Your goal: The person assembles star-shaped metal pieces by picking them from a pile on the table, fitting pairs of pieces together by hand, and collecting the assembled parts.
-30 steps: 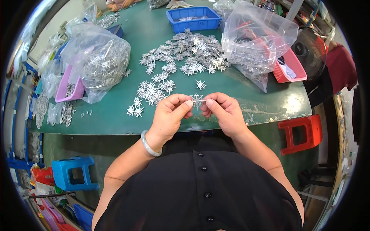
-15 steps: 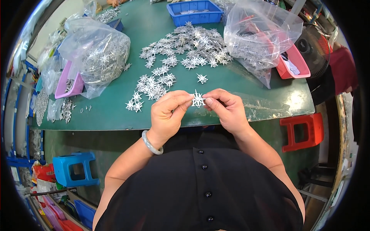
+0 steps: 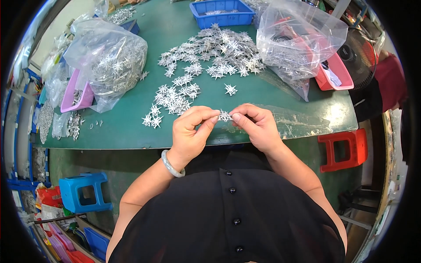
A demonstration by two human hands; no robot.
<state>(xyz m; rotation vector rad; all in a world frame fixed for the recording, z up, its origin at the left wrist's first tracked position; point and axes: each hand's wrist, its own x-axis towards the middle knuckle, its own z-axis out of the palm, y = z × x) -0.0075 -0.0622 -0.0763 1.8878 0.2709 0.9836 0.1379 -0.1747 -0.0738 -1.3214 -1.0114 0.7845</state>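
Between my two hands, over the near edge of the green table (image 3: 127, 133), I hold a small silver spiky star-shaped metal piece (image 3: 225, 115). My left hand (image 3: 191, 131), a pale bangle at its wrist, pinches the piece's left side between thumb and fingers. The right side is pinched by my right hand (image 3: 258, 125). One like piece (image 3: 230, 90) lies alone just beyond my hands. To its left is a small heap of the same pieces (image 3: 173, 97), and a bigger pile (image 3: 215, 50) spreads farther back.
Clear plastic bags of silver pieces stand at left (image 3: 116, 65) and right (image 3: 289, 57). Around them are a purple basket (image 3: 66, 98), a pink basket (image 3: 346, 70) and a blue tray (image 3: 221, 21). A fan (image 3: 357, 55) and a person's maroon garment (image 3: 391, 81) are at right.
The held piece has tipped from facing me to nearly edge-on, so it looks flatter. Both hands keep their pinch in almost the same place.
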